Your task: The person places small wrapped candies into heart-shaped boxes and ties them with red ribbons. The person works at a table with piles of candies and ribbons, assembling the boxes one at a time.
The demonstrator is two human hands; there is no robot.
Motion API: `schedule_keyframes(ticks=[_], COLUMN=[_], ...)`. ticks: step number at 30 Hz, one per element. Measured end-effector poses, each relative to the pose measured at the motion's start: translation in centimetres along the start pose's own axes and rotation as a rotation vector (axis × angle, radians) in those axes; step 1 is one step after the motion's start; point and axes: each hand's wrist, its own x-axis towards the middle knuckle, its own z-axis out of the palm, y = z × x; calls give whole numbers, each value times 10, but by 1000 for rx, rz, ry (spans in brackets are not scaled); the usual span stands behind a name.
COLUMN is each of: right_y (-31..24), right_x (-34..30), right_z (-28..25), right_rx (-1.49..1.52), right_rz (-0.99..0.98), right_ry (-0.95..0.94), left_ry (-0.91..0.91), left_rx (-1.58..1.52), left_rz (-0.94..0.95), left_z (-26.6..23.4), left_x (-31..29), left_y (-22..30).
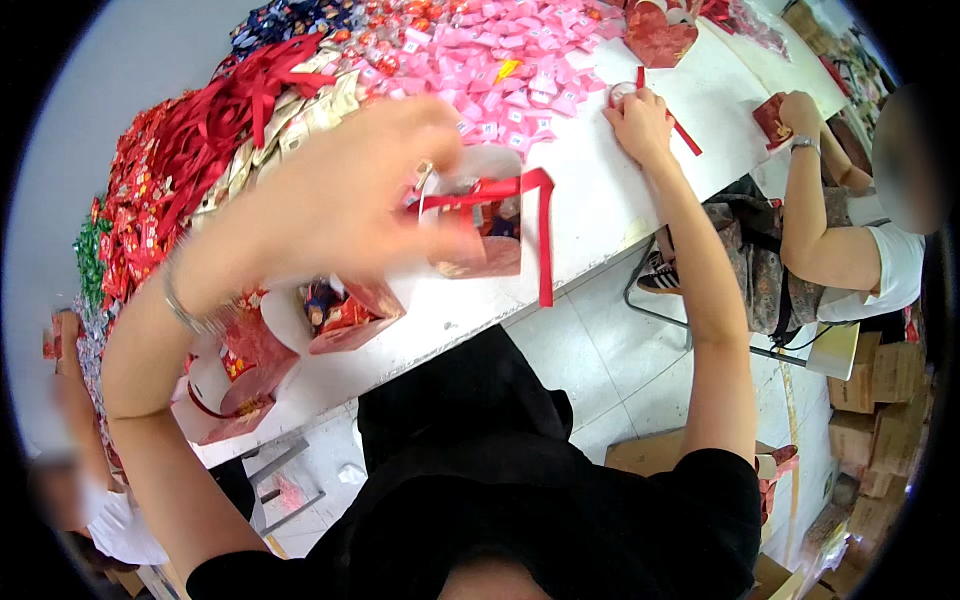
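My left hand [345,195], blurred by motion, reaches over an open red-and-white box [487,262] with wrapped sweets inside. A red ribbon [545,235] crosses this box's top and bends down over its right side. The blur hides whether my left fingers grip the ribbon or the box. Farther right, my right hand [643,128] is closed at a small ring-shaped roll [622,93] with a red edge, lying on the white table [590,205]. Another strip of red ribbon [686,138] runs beneath that hand and shows on both sides of it.
Two more filled boxes, a middle one [372,312] and a left one [235,405], stand along the near edge. Behind lie heaped pink packets [510,70], red ribbons [240,110] and red packets [140,190]. Co-workers sit at right [850,250] and far left [110,520].
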Motion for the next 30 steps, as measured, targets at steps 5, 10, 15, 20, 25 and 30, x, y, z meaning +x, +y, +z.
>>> schedule_keyframes(ticks=[5, 10, 15, 20, 25, 30], right_y=[2, 13, -12, -27, -36, -59], right_x=[-47, -172, -246, -224, -169, -145], right_z=[-70, -146, -187, -215, -221, -227], right_rx=[513, 856, 1028, 1403, 1498, 1121], right_rz=[222, 437, 723, 801, 470, 244], right_ry=[310, 414, 434, 264, 28, 165], left_ry=[115, 263, 220, 1234, 40, -381], left_rx=[140, 158, 499, 490, -770, -1006], left_rz=[144, 225, 135, 436, 439, 76], left_z=[54, 93, 109, 89, 87, 22], left_x=[40, 152, 309, 331, 218, 106], left_y=[22, 8, -31, -3, 74, 31])
